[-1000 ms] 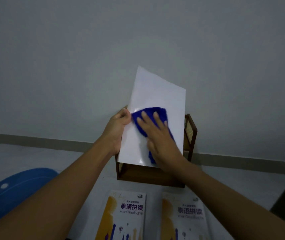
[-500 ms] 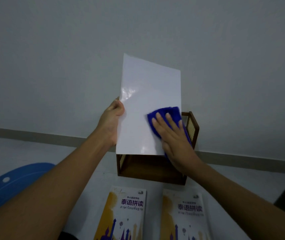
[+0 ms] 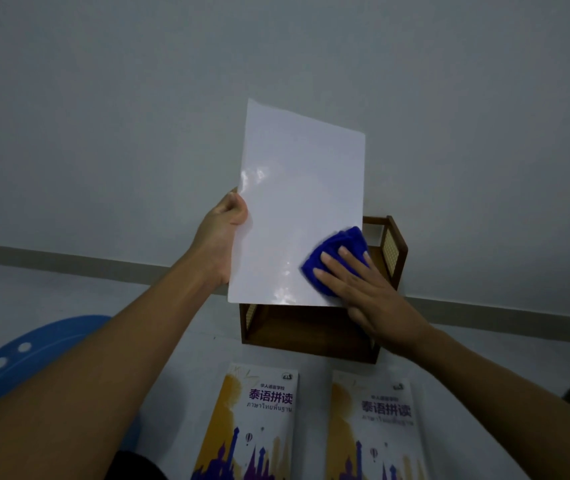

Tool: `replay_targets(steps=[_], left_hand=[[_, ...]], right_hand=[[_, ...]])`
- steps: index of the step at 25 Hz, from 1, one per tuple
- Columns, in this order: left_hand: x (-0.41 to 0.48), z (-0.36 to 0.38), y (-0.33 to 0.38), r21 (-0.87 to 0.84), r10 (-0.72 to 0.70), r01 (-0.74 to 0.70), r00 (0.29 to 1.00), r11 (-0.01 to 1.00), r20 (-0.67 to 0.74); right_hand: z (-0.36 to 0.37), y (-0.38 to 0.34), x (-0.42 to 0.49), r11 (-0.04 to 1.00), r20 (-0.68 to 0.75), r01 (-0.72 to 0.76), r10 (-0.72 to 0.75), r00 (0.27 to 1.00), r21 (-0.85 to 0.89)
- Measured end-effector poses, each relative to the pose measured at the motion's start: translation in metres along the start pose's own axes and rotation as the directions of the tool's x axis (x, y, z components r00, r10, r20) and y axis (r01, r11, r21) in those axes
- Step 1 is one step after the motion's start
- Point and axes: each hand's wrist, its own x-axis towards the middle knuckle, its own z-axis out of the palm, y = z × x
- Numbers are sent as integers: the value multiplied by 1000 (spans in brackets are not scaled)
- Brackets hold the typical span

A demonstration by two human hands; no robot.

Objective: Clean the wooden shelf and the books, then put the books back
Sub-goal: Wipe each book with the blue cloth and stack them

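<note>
flat books [image 3: 252, 420] cut off below, wooden shelf [image 3: 311, 336] partly behind held book [image 3: 297, 209]

Left hand [image 3: 222, 233] grips white book [image 3: 299, 206] (upright); right hand [image 3: 363, 289] presses blue cloth [image 3: 337, 258] on cover.

One wide-angle view, worn on the head, faces forward and slightly down along both forearms. It sits close to the left hand [image 3: 222, 233] and right hand [image 3: 366, 292] and centres on the book [image 3: 300, 202], with wall [image 3: 138, 116] behind and floor [image 3: 68, 289] beneath.
</note>
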Motion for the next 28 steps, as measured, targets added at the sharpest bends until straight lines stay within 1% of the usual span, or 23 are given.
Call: replay_targets(steps=[2, 5, 8, 10, 12, 15, 17, 21, 25, 26, 28], left_hand=[[0, 0, -2, -18, 3, -3, 1000, 1000, -9], [2, 2, -9, -111, -22, 26, 999, 994, 36], [2, 5, -14, -151, -96, 106, 993, 983, 69], [-2, 7, -16, -153, -171, 185, 980, 971, 103], [-2, 10, -17, -111, -213, 232, 964, 966, 159], [1, 15, -18, -25, -176, 186, 961, 982, 213], [1, 18, -18, -12, -145, 152, 963, 988, 228], [1, 21, -17, 33, -126, 122, 950, 992, 286], [3, 18, -16, 78, -129, 110, 947, 991, 294], [2, 18, -17, 91, -128, 105, 945, 990, 301], [0, 17, -16, 131, -130, 93, 943, 987, 308]], right_hand=[[5, -13, 10, 999, -25, 43, -43, 999, -9], [9, -36, 33, 984, -12, 180, -180, 984, 6], [5, -47, 49, 950, 21, 307, -308, 951, 50], [-2, -42, 54, 936, 60, 350, -351, 934, 40], [-11, -31, 56, 937, 84, 350, -348, 934, -6], [-23, -21, 58, 965, 38, 259, -258, 965, -32], [-29, -17, 58, 984, -13, 177, -177, 984, -15], [-31, -15, 58, 995, -118, 81, -74, 990, 52], [-32, -15, 63, 972, -197, -40, 87, 977, 232], [-34, -15, 66, 950, -217, -93, 162, 963, 297], [-39, -13, 72, 877, -235, -212, 336, 912, 431]])
